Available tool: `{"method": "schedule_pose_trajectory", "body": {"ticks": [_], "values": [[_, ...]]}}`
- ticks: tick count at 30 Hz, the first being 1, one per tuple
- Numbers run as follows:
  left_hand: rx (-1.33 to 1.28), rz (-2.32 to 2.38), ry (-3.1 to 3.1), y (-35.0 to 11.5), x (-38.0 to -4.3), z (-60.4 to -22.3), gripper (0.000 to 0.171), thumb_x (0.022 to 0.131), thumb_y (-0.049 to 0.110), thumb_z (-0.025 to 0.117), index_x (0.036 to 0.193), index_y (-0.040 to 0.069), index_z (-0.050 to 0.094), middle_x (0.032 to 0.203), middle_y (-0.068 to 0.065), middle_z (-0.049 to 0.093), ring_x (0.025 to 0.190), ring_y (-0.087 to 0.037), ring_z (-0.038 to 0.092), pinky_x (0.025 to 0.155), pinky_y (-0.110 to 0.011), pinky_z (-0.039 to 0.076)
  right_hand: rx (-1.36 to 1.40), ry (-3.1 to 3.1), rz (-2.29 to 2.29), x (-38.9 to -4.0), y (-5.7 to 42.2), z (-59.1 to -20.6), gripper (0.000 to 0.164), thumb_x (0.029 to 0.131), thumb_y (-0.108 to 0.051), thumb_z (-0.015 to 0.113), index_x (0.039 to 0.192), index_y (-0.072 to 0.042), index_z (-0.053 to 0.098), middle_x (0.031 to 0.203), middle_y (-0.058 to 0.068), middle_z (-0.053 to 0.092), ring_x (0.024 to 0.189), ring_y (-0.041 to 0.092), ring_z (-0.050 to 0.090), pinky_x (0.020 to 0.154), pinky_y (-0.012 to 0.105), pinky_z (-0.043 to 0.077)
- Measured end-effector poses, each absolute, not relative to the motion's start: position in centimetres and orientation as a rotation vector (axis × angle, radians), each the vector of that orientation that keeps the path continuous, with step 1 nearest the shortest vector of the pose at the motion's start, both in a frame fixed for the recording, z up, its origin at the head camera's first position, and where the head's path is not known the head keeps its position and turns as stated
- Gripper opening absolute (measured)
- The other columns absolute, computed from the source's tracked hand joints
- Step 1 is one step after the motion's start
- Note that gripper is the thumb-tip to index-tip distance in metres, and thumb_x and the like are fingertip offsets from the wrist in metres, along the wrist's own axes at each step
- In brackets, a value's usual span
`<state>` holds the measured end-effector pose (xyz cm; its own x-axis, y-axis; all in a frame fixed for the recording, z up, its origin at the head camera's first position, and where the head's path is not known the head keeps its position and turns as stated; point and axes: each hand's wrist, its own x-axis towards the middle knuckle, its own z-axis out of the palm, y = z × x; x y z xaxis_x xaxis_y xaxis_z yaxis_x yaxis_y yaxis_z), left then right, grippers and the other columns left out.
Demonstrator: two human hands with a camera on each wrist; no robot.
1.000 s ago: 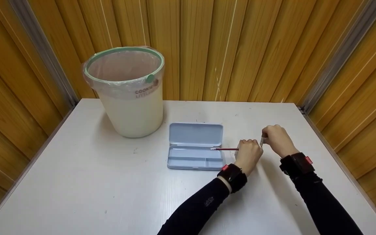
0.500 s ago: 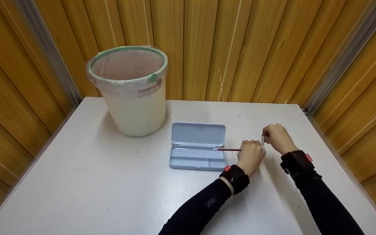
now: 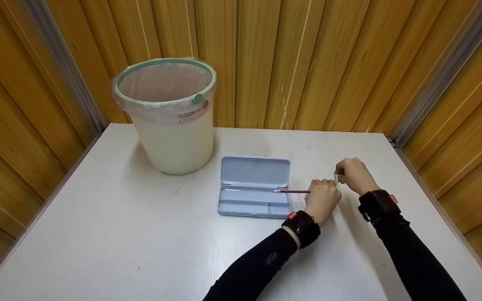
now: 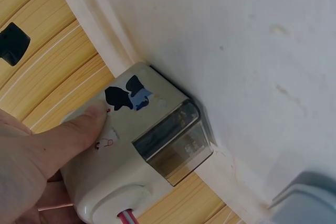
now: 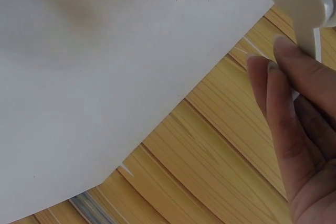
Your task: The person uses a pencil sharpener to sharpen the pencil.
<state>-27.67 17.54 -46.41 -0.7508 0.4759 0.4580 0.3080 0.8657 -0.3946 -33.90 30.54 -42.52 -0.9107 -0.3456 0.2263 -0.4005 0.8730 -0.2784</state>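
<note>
My left hand (image 3: 323, 198) grips a cream pencil sharpener (image 4: 131, 135) with dark cartoon prints and a clear shavings drawer (image 4: 178, 153). Its thumb presses the printed face in the left wrist view. A dark red pencil (image 3: 291, 191) sticks out of the sharpener's front hole, its end over the pencil case. On the opposite side, my right hand (image 3: 356, 177) pinches the sharpener's white crank (image 5: 307, 30) between thumb and fingertips. The head view mostly hides the sharpener behind the left hand. The pencil's point is inside and cannot be seen.
A light blue pencil case (image 3: 255, 171) lies with its lid up left of the hands. At the back left of the white table (image 3: 119, 234) stands a cream bin (image 3: 174, 142) with a green rim and clear liner. Wood-patterned panels (image 3: 262, 62) enclose the table.
The crank in my right hand has turned slightly, with small shifts of that hand. My left hand keeps its grip on the sharpener. The head view has shifted a little.
</note>
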Motion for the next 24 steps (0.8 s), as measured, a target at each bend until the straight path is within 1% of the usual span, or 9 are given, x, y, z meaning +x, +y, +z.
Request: {"method": "schedule_pose_trajectory", "body": {"ticks": [2, 8, 13, 17, 20, 24], "values": [[-0.576, 0.396, -2.489, 17.5, -27.7, -46.4, 0.025, 0.096, 0.023, 0.048, 0.094, 0.029, 0.072, 0.085, 0.014, 0.065, 0.072, -0.004, 0.059, 0.061, -0.023, 0.041, 0.580, -2.880, 0.498, -34.1, 30.5, -42.8, 0.011, 0.071, 0.011, 0.069, 0.068, 0.000, 0.067, 0.062, 0.010, 0.064, 0.061, 0.023, 0.057, 0.061, 0.037, 0.044], [-0.590, 0.399, -2.508, 17.6, -27.7, -46.5, 0.025, 0.097, 0.023, 0.047, 0.100, 0.026, 0.072, 0.086, 0.013, 0.066, 0.074, -0.004, 0.060, 0.063, -0.022, 0.043, 0.559, -2.915, 0.569, -34.5, 30.7, -43.7, 0.013, 0.071, 0.015, 0.064, 0.071, 0.003, 0.068, 0.066, 0.013, 0.066, 0.063, 0.023, 0.058, 0.060, 0.034, 0.045], [-0.564, 0.384, -2.505, 17.6, -27.8, -46.6, 0.024, 0.097, 0.023, 0.048, 0.103, 0.023, 0.071, 0.085, 0.013, 0.066, 0.073, -0.003, 0.060, 0.064, -0.022, 0.043, 0.567, -2.896, 0.593, -34.8, 30.8, -44.0, 0.011, 0.070, 0.014, 0.065, 0.071, 0.004, 0.069, 0.067, 0.015, 0.067, 0.063, 0.023, 0.059, 0.060, 0.035, 0.046], [-0.560, 0.375, -2.513, 17.6, -27.8, -46.5, 0.023, 0.097, 0.024, 0.048, 0.101, 0.025, 0.071, 0.086, 0.013, 0.067, 0.075, -0.003, 0.060, 0.066, -0.022, 0.044, 0.573, -2.902, 0.596, -35.0, 30.9, -44.7, 0.010, 0.071, 0.012, 0.066, 0.071, 0.003, 0.070, 0.066, 0.013, 0.067, 0.061, 0.021, 0.056, 0.060, 0.033, 0.044], [-0.565, 0.371, -2.516, 17.7, -27.8, -46.5, 0.024, 0.096, 0.024, 0.049, 0.098, 0.028, 0.073, 0.087, 0.014, 0.067, 0.076, -0.004, 0.062, 0.069, -0.022, 0.047, 0.595, -2.930, 0.602, -35.0, 31.1, -45.6, 0.016, 0.073, 0.014, 0.060, 0.068, 0.002, 0.069, 0.060, 0.007, 0.061, 0.058, 0.017, 0.049, 0.058, 0.030, 0.039], [-0.564, 0.369, -2.518, 17.7, -27.7, -46.5, 0.025, 0.096, 0.023, 0.049, 0.097, 0.028, 0.074, 0.088, 0.013, 0.067, 0.078, -0.005, 0.063, 0.071, -0.022, 0.049, 0.629, -2.953, 0.654, -34.7, 31.5, -46.8, 0.025, 0.075, 0.018, 0.051, 0.066, 0.002, 0.068, 0.057, -0.002, 0.047, 0.057, 0.015, 0.038, 0.055, 0.027, 0.031]]}}
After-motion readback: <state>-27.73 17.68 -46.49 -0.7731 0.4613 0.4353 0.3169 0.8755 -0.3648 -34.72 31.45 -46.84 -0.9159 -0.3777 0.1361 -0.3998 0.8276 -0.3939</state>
